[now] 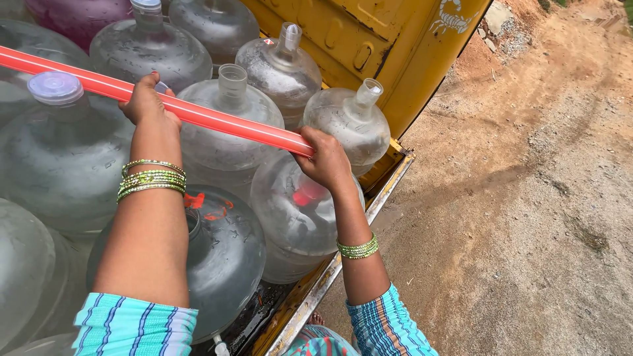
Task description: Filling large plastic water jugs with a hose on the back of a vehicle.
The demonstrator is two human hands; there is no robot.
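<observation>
A long red-orange hose (231,123) runs from the upper left across the tops of several large clear water jugs. My left hand (148,100) grips the hose above a jug's open neck (232,80). My right hand (326,160) is closed around the hose's lower end, held over the mouth of a jug (297,217) near the truck bed's edge; a red glow shows through that jug under my hand. Both wrists wear green bangles, and striped turquoise sleeves cover my upper arms.
The jugs stand packed in a yellow truck bed (343,39) with a metal rim (330,273) at its right edge. One jug has a lilac cap (55,87), another a blue cap (146,5). Bare dirt ground (527,198) lies to the right.
</observation>
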